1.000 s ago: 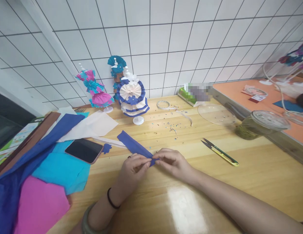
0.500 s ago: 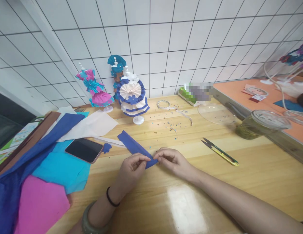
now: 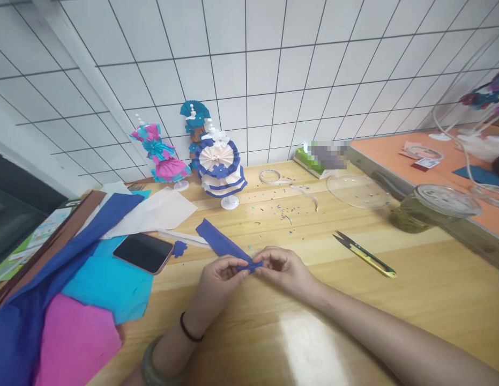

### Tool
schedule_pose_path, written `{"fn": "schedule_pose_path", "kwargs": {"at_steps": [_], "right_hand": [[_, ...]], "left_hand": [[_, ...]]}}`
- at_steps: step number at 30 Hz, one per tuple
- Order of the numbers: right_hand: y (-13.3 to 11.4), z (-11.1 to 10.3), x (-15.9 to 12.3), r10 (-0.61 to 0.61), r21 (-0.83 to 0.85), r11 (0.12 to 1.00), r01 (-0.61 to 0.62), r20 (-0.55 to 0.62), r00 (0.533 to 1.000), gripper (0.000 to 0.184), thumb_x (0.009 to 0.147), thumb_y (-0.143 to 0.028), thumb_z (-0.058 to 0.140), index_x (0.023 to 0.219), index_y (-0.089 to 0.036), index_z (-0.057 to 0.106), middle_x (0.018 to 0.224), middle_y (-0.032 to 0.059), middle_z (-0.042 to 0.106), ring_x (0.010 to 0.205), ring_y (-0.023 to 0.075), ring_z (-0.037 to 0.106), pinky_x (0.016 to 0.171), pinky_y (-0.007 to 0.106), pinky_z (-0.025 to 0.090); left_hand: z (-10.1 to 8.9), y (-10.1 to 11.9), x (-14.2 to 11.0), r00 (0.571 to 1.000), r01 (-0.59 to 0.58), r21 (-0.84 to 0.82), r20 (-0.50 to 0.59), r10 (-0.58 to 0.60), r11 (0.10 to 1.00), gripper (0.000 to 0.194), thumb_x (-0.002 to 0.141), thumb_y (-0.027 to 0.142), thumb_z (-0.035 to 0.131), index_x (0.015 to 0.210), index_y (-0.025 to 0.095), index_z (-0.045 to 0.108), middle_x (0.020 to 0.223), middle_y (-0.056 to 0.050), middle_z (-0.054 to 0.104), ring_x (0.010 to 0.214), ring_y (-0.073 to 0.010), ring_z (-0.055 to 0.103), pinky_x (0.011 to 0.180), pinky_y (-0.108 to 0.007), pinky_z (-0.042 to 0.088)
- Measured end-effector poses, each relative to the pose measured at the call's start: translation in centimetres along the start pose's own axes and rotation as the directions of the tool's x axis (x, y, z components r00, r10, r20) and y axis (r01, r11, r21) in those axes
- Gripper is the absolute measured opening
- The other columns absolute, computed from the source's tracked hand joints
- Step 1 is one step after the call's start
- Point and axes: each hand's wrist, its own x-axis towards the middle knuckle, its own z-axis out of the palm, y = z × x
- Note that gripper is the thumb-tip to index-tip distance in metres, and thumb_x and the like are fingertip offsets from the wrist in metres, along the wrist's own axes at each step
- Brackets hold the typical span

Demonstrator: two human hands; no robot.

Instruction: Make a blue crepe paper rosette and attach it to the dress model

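Observation:
A dark blue crepe paper strip [image 3: 219, 241] lies on the wooden table [image 3: 354, 289], running from the upper left down to my hands. My left hand [image 3: 217, 283] pinches its near end with curled fingers. My right hand [image 3: 282, 268] pinches the same end from the right, fingertips almost meeting those of the left. The strip's tip is folded or twisted between the two pinches.
A phone [image 3: 143, 252] lies on cyan, blue and pink paper sheets [image 3: 100, 284] at the left. Three paper dress figures [image 3: 220, 166] stand by the tiled wall. Yellow-handled snips [image 3: 365, 254] lie to the right. Beyond them are a tape ring [image 3: 270, 176], clear lid [image 3: 356, 191] and glass jar [image 3: 426, 208].
Both hands stay pinched on the strip's end and have gathered it tighter; the end looks narrower now. The camera view has shifted slightly downward and to the left.

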Motion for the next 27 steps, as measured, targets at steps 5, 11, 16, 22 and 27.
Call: {"fn": "schedule_pose_path", "kwargs": {"at_steps": [5,11,16,22,27], "right_hand": [[0.07,-0.17,0.09,-0.030,-0.021,0.999,0.029,-0.015,0.999,0.019,0.071,-0.031,0.062,0.082,-0.016,0.064,0.066,0.0010,0.054,0.056,0.0096,0.045,0.052,0.023,0.040],[-0.06,-0.44,0.01,-0.069,-0.099,0.993,0.070,0.015,0.997,0.014,0.073,-0.026,0.060,0.082,-0.017,0.064,0.068,0.0021,0.056,0.058,0.0103,0.047,0.054,0.024,0.041],[-0.16,-0.52,-0.06,-0.082,-0.125,0.989,0.085,0.033,0.996,0.014,0.074,-0.026,0.059,0.083,-0.017,0.064,0.071,0.0029,0.057,0.060,0.0110,0.048,0.056,0.024,0.041],[-0.22,-0.60,-0.03,-0.079,-0.154,0.984,0.086,0.053,0.996,0.014,0.075,-0.027,0.058,0.081,-0.016,0.064,0.070,0.0032,0.057,0.060,0.0110,0.048,0.055,0.024,0.041],[-0.40,-0.66,-0.12,-0.077,-0.160,0.984,0.084,0.055,0.996,0.014,0.076,-0.028,0.057,0.081,-0.016,0.063,0.069,0.0025,0.055,0.060,0.0107,0.048,0.055,0.023,0.040]], "left_hand": [[-0.13,-0.38,-0.06,0.998,-0.064,0.066,-0.006,0.065,0.996,0.013,0.065,0.023,0.065,0.075,0.015,0.066,0.070,-0.003,0.060,0.062,-0.0114,0.053,0.058,-0.022,0.044],[-0.29,-0.60,-0.04,0.996,-0.088,0.082,0.024,0.086,0.993,0.015,0.066,0.024,0.064,0.078,0.015,0.066,0.076,-0.006,0.062,0.067,-0.0132,0.054,0.061,-0.024,0.045],[-0.43,-0.52,0.09,0.992,-0.128,0.095,0.015,0.127,0.987,0.013,0.067,0.024,0.064,0.075,0.015,0.067,0.075,-0.006,0.063,0.068,-0.0140,0.055,0.061,-0.024,0.045],[-0.53,-0.27,0.15,0.984,-0.177,0.213,0.029,0.175,0.961,0.012,0.069,0.023,0.061,0.075,0.015,0.067,0.067,-0.003,0.057,0.061,-0.0118,0.051,0.055,-0.022,0.042],[-0.60,-0.59,0.18,0.981,-0.191,0.227,0.042,0.187,0.955,0.013,0.070,0.025,0.061,0.077,0.016,0.067,0.068,-0.003,0.058,0.062,-0.0117,0.052,0.057,-0.023,0.044]]}}
